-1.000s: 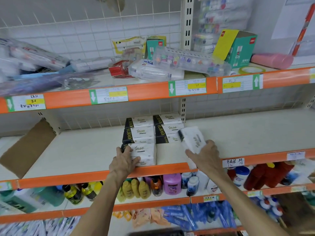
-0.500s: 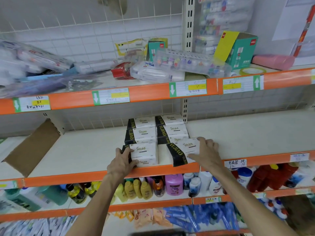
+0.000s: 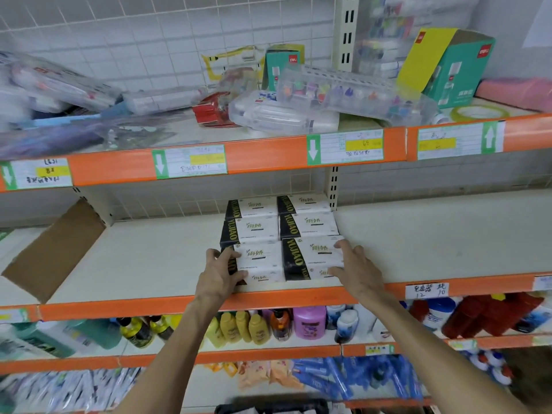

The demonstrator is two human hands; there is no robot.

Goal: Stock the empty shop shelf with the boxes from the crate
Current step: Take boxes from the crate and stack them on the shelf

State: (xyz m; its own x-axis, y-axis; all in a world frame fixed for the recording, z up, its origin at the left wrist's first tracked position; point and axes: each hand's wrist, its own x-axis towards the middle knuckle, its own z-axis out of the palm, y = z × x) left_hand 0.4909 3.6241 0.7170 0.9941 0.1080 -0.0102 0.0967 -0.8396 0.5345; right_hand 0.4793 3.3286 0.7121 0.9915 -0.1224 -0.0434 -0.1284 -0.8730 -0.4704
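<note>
- Six white-and-black boxes (image 3: pixel 280 234) lie in two columns on the middle shelf (image 3: pixel 149 264), between its back wall and its orange front edge.
- The left hand (image 3: pixel 219 276) grips the front-left box (image 3: pixel 260 261) by its left end.
- The right hand (image 3: pixel 355 268) lies spread, fingers apparently pressing the front-right box (image 3: pixel 310 258).

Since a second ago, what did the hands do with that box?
The right hand brought the box down from the air and laid it flat at the shelf's front edge, beside the left front box. It now presses on that box's right side. The left hand stayed on the left front box. The four boxes behind did not move.
</note>
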